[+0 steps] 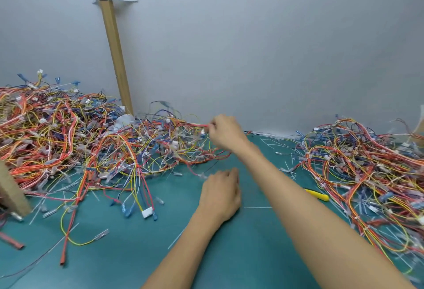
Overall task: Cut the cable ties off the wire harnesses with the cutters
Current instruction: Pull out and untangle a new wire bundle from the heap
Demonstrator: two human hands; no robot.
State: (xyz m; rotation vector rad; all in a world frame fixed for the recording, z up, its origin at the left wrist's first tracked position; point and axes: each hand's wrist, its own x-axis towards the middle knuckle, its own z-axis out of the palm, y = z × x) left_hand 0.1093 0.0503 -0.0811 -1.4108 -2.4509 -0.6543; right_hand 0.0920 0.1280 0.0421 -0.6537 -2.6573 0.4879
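The right hand (226,131) pinches a red wire (197,125) at the edge of the left harness pile (68,132). The left hand (220,193) rests loosely curled on the worktop (229,254), seemingly empty. It seems best to draw one harness clear first, then fetch the yellow-handled cutters (317,195) lying beside the right harness pile (367,174).

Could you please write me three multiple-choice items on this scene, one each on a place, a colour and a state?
1. Where does the yellow-handled tool lie? A hanging on the wall; B on the flat work mat, right of the right forearm; C in a drawer.
2. What colour is that mat? A teal green; B red; C white.
3. What is the right hand doing? A lying flat; B pinching a thin red wire; C gripping the tool.
Key: 1 B, it lies loose on the mat; 2 A, teal shows all round the tool; 3 B, its fingertips close on the wire.
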